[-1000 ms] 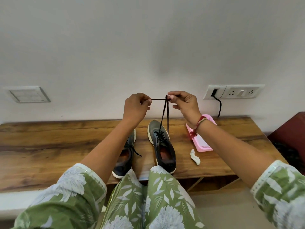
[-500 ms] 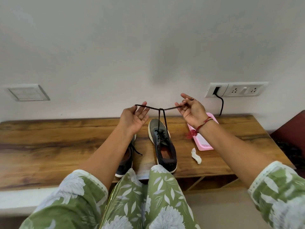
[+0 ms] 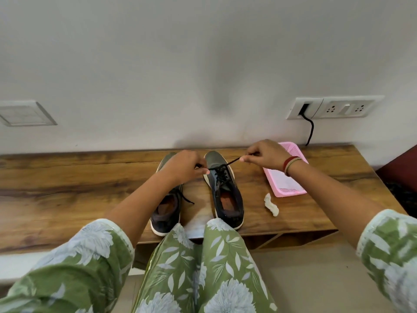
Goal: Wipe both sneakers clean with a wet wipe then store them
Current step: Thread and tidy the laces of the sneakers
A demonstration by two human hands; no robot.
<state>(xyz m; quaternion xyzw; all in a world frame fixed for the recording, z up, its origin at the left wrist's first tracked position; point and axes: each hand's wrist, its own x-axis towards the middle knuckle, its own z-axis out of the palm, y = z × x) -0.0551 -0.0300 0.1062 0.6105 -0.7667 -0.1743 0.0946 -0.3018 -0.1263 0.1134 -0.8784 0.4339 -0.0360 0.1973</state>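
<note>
Two dark sneakers with pale soles stand side by side on a wooden bench (image 3: pixel 67 188), toes toward the wall. My left hand (image 3: pixel 182 166) and my right hand (image 3: pixel 264 155) each pinch one end of the black shoelace (image 3: pixel 228 164) of the right sneaker (image 3: pixel 228 195), pulled taut low over its tongue. My left forearm covers part of the left sneaker (image 3: pixel 167 208), whose lace trails loose. A crumpled white wet wipe (image 3: pixel 271 204) lies on the bench to the right of the right sneaker.
A pink plastic mesh tray (image 3: pixel 287 181) sits on the bench behind the wipe, under my right wrist. A wall socket plate (image 3: pixel 334 107) with a black cable hangs above it. A dark red object (image 3: pixel 399 168) stands at the right edge. My green floral clothing fills the foreground.
Both hands have come down from well above the right sneaker to just over its tongue, drawing the lace ends down and apart. The shoes, wipe and tray stayed where they were.
</note>
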